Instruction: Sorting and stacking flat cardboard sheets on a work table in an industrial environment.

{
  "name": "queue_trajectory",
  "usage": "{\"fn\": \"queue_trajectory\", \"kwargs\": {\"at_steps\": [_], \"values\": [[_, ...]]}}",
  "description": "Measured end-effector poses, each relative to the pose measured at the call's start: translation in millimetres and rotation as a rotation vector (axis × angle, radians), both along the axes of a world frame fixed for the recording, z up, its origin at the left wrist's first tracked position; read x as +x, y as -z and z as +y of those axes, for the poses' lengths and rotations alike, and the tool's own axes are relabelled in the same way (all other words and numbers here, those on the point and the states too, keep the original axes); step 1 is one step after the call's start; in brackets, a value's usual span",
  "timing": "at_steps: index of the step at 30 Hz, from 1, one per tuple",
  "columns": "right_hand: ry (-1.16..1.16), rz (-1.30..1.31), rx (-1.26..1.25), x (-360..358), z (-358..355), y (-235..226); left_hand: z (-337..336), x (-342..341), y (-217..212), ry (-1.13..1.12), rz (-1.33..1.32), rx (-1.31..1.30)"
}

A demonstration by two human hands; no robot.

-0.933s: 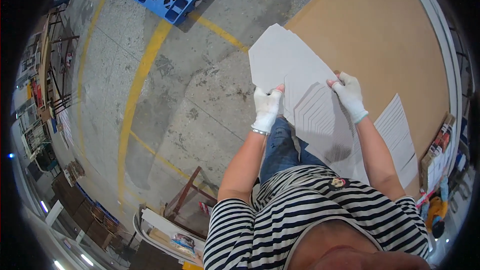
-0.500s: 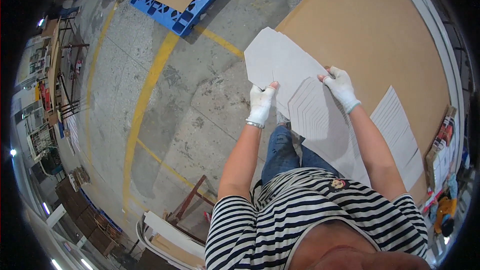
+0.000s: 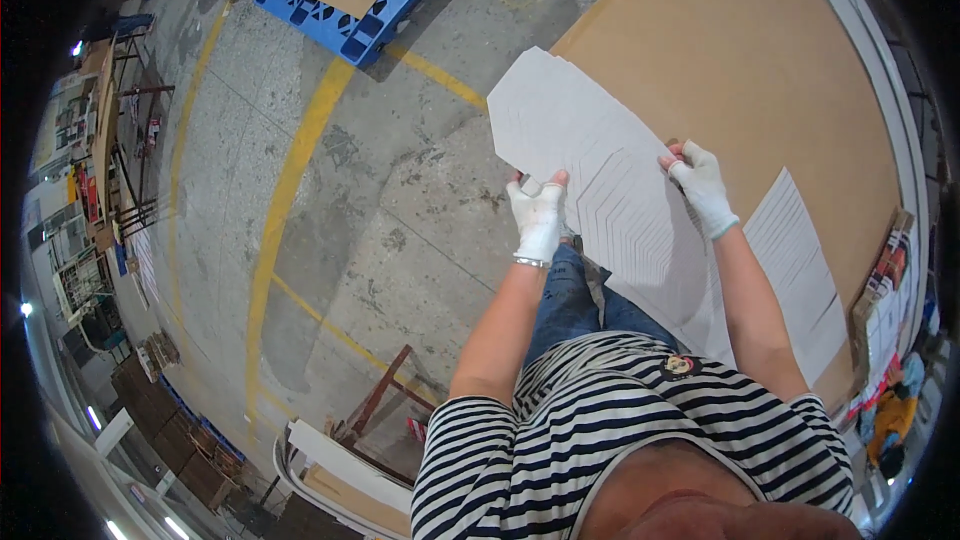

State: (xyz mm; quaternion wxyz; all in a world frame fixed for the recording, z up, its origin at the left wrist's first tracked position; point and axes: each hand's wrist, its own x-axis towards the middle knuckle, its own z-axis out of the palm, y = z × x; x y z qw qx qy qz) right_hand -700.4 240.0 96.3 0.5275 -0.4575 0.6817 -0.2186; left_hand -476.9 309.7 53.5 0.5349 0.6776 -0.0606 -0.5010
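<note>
In front of me is a fanned stack of white die-cut cardboard sheets (image 3: 570, 115), its layers stepping down toward my body. My left hand (image 3: 538, 215), in a white glove with bare fingertips, grips the stack's left edge, thumb on top. On the opposite edge, my right hand (image 3: 702, 185), gloved the same way, pinches the sheets between thumb and fingers. The fingers under the stack are mostly hidden. Beside my right forearm, another fanned pile of white sheets (image 3: 790, 260) lies on the brown board-topped table (image 3: 740, 50).
A blue plastic pallet (image 3: 365, 35) carrying brown board and white cut pieces sits on the floor at the far left. Yellow lines (image 3: 290, 190) mark the concrete. Bundled items (image 3: 885, 280) stand along the table's right edge. A rusty metal frame (image 3: 380, 395) is at lower left.
Both hands have shifted right and slightly toward me along the edges. The upper sheets have spread, so more stepped layers show across the stack.
</note>
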Motion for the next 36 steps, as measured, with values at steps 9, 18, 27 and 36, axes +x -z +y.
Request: {"fn": "queue_trajectory", "kwargs": {"at_steps": [9, 18, 27, 36], "values": [[-0.070, 0.145, -0.004, -5.5, -4.0, 12.7, 9.9, -0.5, -4.6, 0.239, 0.147, 0.061], [-0.311, 0.381, -0.399, -7.4, 55.6, -6.3, 10.0, 0.8, -8.9, 0.257, 0.272, 0.159], [-0.204, 0.012, -0.001, -13.9, 40.6, -18.9, 12.1, 7.8, 16.1, 0.385, 0.211, 0.221], [-0.272, 0.121, -0.040, -21.9, 47.9, 2.0, 9.2, 9.3, -3.2, 0.430, 0.322, 0.238]]}}
